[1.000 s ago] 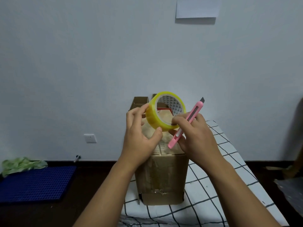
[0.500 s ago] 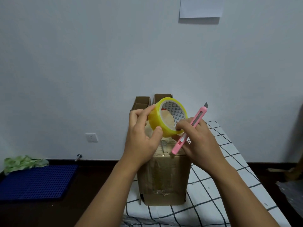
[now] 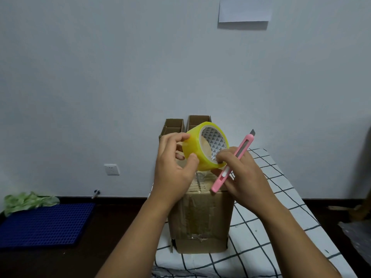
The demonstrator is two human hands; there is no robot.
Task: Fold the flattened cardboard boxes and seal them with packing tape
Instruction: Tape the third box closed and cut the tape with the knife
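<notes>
Both hands are raised above the cardboard box (image 3: 199, 219), which stands upright on a white cloth with a dark grid pattern (image 3: 267, 215). The left hand (image 3: 174, 167) grips the yellow roll of packing tape (image 3: 197, 151), thumb pressed on the near outer face and fingers curled over the far side; the roll is held tilted, its open core with a triangle-printed liner turned toward the right. The right hand (image 3: 244, 175) holds a pink utility knife (image 3: 233, 162) between curled fingers (a short length of blade shows at the upper end, pointing up and away), while its index fingertip touches the rim of the roll at the lower right edge. The knife lies diagonally, its lower end just above the box's top front edge. Whether a tape end has been lifted from the roll cannot be told. The box's near face carries strips of old clear tape, wrinkled and torn along the lower part, and its top appears closed, with a glossy strip partly hidden by the hands. Behind it two further cardboard boxes (image 3: 174, 125) stand with their flaps up, close to the wall (image 3: 120, 77). On the dark floor at left lie a blue perforated mat (image 3: 44, 223) and a green cloth (image 3: 28, 201); a wall socket (image 3: 111, 169) and a sheet of paper (image 3: 245, 9) are fixed to the wall
</notes>
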